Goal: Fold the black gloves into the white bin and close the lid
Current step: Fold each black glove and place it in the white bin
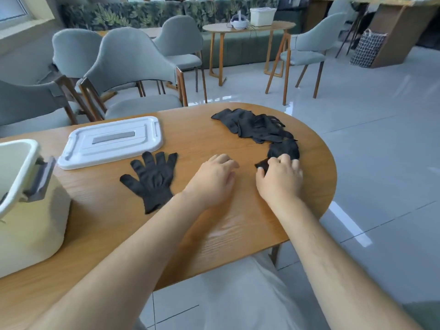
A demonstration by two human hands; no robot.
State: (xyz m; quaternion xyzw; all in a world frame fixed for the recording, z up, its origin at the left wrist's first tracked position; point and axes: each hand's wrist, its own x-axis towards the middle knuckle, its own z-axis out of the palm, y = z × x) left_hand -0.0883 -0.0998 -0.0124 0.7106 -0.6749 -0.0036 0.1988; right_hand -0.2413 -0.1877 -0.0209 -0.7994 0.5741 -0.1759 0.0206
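Note:
One black glove lies flat on the wooden table with its fingers spread, below the white lid. A pile of black gloves curves along the table's right side. My right hand pinches the nearest glove of that pile at its near end. My left hand hovers relaxed over the table between the flat glove and the pile, holding nothing. The white bin stands open at the left edge, grey latch raised.
Grey upholstered chairs stand behind the table. The table's rounded right edge drops to a glossy tiled floor. A second wooden table with a white box and a headset stands further back.

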